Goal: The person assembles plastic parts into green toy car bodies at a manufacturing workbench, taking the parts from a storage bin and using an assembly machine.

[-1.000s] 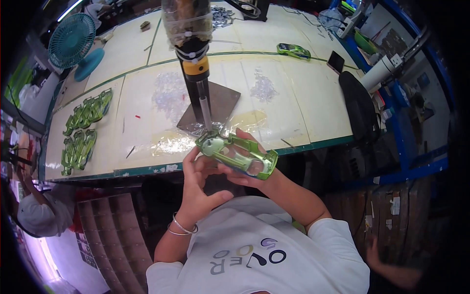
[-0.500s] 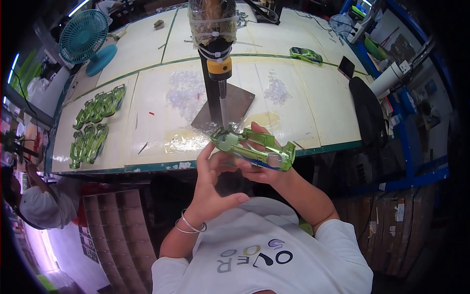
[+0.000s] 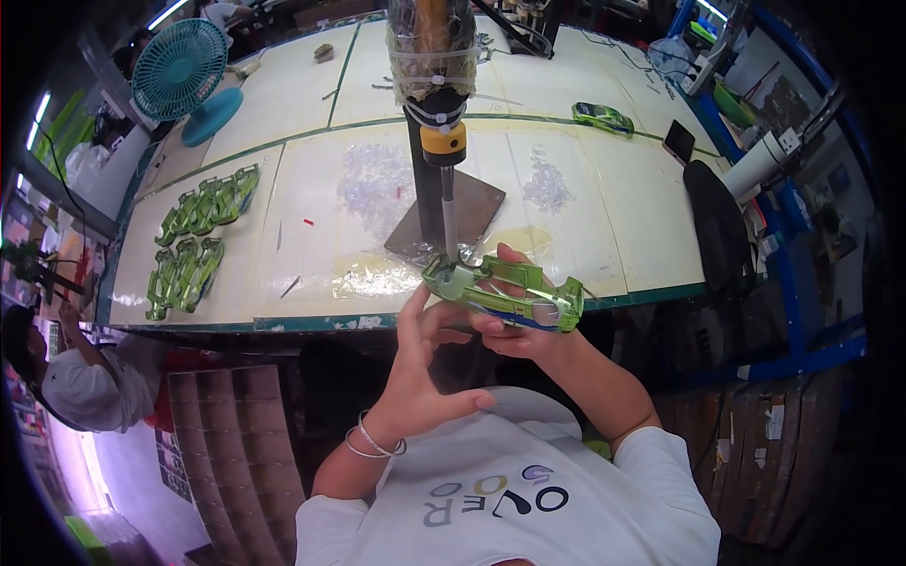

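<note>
A transparent green car-body shell [image 3: 505,292] lies tilted with its hollow side up, in my right hand [image 3: 519,335]. That hand's fingers wrap around its far side and underside. My left hand [image 3: 425,363] is at the shell's left end, index fingertip against it, thumb stretched well away; its other fingers are partly hidden beneath. An upright power screwdriver [image 3: 444,143] with a yellow collar comes down from above. Its long metal bit [image 3: 450,217] reaches into the shell's left end; the exact contact point is too small to make out.
Behind the bit stands a dark post on a brown metal plate [image 3: 481,209]. Piles of small clear parts [image 3: 373,179] [image 3: 545,184] flank it. Several green shells [image 3: 208,203] lie left, one green car [image 3: 602,118] far right. A teal fan [image 3: 179,71] stands far left; a person [image 3: 85,387] sits left.
The whole view has shifted slightly, so the bench appears farther right. Both hands and the shell keep nearly the same pose at the bit.
</note>
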`<action>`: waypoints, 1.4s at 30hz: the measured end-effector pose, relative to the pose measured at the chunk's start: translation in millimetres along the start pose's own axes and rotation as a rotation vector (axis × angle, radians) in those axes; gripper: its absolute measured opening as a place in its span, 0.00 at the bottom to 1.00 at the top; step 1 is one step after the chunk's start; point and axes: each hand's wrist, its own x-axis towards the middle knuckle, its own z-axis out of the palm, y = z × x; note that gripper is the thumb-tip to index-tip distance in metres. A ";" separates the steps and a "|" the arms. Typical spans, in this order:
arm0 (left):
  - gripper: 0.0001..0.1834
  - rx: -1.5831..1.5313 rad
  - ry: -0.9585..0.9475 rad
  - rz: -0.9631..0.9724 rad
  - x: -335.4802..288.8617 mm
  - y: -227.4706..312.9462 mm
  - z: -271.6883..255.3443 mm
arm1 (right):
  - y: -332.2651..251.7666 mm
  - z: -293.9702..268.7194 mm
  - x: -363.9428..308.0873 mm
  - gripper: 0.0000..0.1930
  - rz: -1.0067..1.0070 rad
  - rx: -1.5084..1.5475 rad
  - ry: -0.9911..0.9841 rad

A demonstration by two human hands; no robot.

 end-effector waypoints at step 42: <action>0.15 1.925 0.898 -0.234 -4.6 -19.9 -241.6 | -229.4 -31.3 -107.1 0.17 -1.045 -2.913 1.565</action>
